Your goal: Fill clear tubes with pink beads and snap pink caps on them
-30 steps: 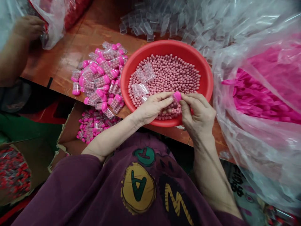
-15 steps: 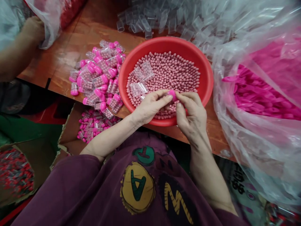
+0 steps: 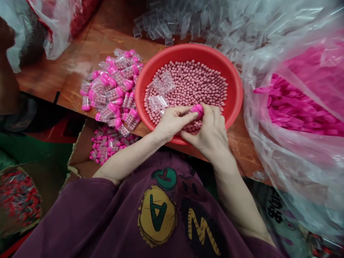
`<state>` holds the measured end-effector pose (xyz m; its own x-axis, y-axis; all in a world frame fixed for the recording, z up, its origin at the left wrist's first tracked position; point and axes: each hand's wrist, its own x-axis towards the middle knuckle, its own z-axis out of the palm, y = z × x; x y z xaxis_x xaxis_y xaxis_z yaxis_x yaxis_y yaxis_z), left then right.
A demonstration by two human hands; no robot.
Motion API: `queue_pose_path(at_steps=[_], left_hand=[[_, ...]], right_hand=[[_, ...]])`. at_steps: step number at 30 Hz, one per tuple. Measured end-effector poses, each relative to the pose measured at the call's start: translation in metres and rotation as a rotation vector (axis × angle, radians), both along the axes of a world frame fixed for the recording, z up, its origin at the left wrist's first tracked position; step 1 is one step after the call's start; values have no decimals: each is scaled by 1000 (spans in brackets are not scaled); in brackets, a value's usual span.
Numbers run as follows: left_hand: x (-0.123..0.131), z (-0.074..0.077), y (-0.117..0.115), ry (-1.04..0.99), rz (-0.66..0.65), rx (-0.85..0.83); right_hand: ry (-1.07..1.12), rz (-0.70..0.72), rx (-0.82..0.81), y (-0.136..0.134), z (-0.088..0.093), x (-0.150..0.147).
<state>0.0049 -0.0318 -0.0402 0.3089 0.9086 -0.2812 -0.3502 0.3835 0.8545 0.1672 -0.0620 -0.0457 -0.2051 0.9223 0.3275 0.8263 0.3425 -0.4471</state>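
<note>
Over the near rim of a red basin point(image 3: 233, 82), my left hand point(image 3: 173, 123) pinches a pink cap point(image 3: 197, 109) between thumb and fingers. My right hand point(image 3: 212, 130) is curled against the cap's right side, its thumb underneath; what lies between its fingers is mostly hidden. Small pink beads point(image 3: 199, 80) fill the basin's bottom. Some clear tubes point(image 3: 158, 102) lie on them at the left. Beside the basin, on the left, is a pile of bead-filled tubes with pink caps point(image 3: 114, 94).
Clear empty tubes point(image 3: 185, 25) are heaped behind the basin. A plastic bag point(image 3: 258, 118) of pink pieces stands right. Below the table edge, a cardboard box point(image 3: 82, 150) holds capped tubes. Another person's arm point(image 3: 8, 79) is at the far left.
My right hand has shifted left and closed in around the cap, its thumb now lower. The other person's arm has moved left, away from the red bag.
</note>
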Motion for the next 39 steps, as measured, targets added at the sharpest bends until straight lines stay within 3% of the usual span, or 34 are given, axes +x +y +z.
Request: queue_pose_path(at_steps=[2,5,11,16,21,25,28,31,33,34,36,39], left_hand=[[0,-1,-1,-3,12,-20],[2,3,-1,-7,31,-70],[7,15,1,-77,64,-173],[6,12,3,-71,57,-256],[10,8,3,-66,97,-223],[7,18,-2,-16,115,-125],[-20,32,0,116,229,35],[-74,34,21,405,523,300],[-114,22,46,651,691,405],[-132,12,60,744,712,437],[-159,-8,84,887,690,498],[-172,-29,106,955,674,521]], right_hand=[[-112,-77,66,4,-4,-9],[-172,-69,113,12,-8,-11],[-122,-51,39,20,-2,-2],[-166,-77,55,21,0,-11],[-216,-102,4,16,-3,-14],[-203,-14,101,20,1,-6],[-4,249,5,46,10,3],[48,372,-62,90,15,0],[-73,318,-84,118,11,-13],[-139,304,-101,129,8,-22],[-238,313,-152,145,2,-38],[-233,355,-224,153,-1,-41]])
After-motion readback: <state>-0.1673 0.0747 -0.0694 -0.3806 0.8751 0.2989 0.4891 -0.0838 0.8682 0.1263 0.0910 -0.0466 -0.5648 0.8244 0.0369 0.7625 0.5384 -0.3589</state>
